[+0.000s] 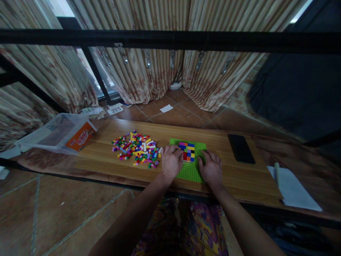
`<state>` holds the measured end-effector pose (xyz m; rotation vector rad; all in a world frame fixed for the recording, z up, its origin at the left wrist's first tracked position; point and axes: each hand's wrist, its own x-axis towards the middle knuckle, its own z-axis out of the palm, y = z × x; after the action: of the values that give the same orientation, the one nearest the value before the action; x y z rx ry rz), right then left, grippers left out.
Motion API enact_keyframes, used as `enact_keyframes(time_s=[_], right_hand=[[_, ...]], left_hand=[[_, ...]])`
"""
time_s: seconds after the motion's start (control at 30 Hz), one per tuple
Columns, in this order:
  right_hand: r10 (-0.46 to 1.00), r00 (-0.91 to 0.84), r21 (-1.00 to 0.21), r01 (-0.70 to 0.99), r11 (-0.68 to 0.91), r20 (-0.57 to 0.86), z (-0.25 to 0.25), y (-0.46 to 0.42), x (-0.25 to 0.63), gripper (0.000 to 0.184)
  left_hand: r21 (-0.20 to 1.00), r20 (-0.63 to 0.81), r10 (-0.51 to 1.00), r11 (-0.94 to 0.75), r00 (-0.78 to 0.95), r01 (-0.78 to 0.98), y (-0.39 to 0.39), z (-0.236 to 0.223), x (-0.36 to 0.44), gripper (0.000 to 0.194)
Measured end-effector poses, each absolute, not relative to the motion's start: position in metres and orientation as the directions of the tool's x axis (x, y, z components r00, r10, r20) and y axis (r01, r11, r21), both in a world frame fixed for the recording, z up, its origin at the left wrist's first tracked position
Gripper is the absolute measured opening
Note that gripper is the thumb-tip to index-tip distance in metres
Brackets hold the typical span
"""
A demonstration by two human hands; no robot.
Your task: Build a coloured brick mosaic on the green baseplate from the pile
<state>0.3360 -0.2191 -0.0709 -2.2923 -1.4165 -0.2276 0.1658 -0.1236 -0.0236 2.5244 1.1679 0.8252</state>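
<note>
A green studded baseplate (190, 174) lies on the wooden board. Attached to it is a compact block of toy bricks (188, 150) in blue, yellow, red, orange, purple and black. My left hand (172, 163) reaches over the plate's left side, its fingers closed together at the block's left edge. Whatever sits between those fingertips is hidden. On the plate's right edge rests my right hand (211, 168), fingers loosely stretched and thumb apart, holding nothing. Left of the plate spreads a pile of loose toy bricks (138, 147) in many colours.
A clear plastic box (57, 133) with an orange label stands at the far left. To the right lie a black phone (241, 148) and white paper (297, 188) with a pale stick-like object (277, 174). A black metal bar (170, 40) crosses in front of the curtains (149, 78).
</note>
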Motion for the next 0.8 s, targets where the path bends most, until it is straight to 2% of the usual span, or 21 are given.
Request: enact_keyframes(time_s=[0.13,0.2,0.8], right_hand=[[0.807,0.463,-0.284,0.882,-0.377,0.367,-0.0717,-0.2193,0.3363,0.039],[0.807,0.466,-0.284,0.88,-0.381,0.363,-0.0713,-0.2193,0.336,0.04],[0.807,0.465,-0.284,0.881,-0.379,0.366,-0.0705,-0.2194,0.3359,0.039]], left_hand=[[0.311,0.38,0.706,-0.706,0.598,0.636,-0.124,-0.0194,0.1649,0.019],[0.293,0.376,0.696,-0.716,0.612,0.634,-0.1227,-0.0195,0.1643,0.02],[0.373,0.377,0.695,-0.719,0.612,0.587,-0.1175,-0.0183,0.1627,0.02]])
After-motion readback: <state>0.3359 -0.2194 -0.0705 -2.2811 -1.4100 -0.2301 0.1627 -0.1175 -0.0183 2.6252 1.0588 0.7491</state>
